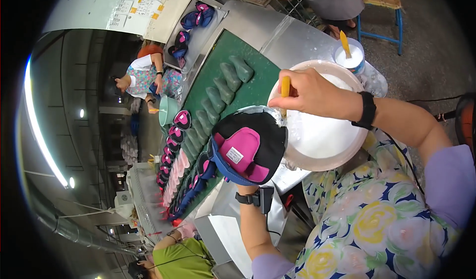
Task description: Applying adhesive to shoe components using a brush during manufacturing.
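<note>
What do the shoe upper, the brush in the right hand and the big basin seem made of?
Shoe upper: probably fabric, with matte, soft-looking black and pink areas. Brush: smooth yellow handle, perhaps plastic or painted wood; bristle material unclear. Basin: likely plastic, judging by its smooth, pale pink rounded rim.

The cupped fabric shoe upper (248,147) is black and magenta inside, blue-edged; the slim brush handle (285,86) is yellow; the round plastic basin (322,165) pale pink; its liquid (322,135) white; the flat work surface (263,78) green; the cloth apron (367,224) floral, in yellow, pink, green and navy.
</note>
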